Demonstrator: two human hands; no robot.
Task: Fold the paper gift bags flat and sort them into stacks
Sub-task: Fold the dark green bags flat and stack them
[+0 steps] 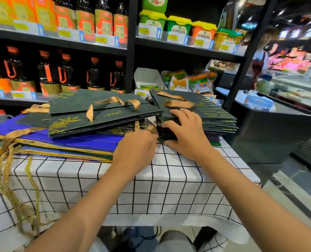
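Head view has you over a table draped in a white cloth with a black grid [151, 188], and both your hands are busy at its far edge. Your right hand [187, 135] sits on the near left corner of the right-hand stack of dark green gift bags [205, 115]: fingers spread over the top bag, thumb hooked under the corner, so it's gripping that edge. Gold lettering runs across that stack's top, and two brown ribbon handles [178, 103] lie flat on it.

Your left hand [134, 151] is just beside the right one, knuckles toward you, fingers curled down around a brown ribbon [151, 129] that sticks up between the two piles. Whether it's truly pinching that ribbon, you can't tell from here; the fingertips are hidden.

Over to the left, a looser pile of dark green bags [96, 115] with gold plant prints lies flat, a brown ribbon loop [112, 102] arching over the top one. Those rest on a wider stack of blue bags [60, 137] with gold edges, and twisted gold cord handles [10, 179] spill off the table's left side.

Behind the table, shelves [131, 51] carry dark bottles with orange handles [65, 73] and green and orange tubs with yellow lids [178, 28].
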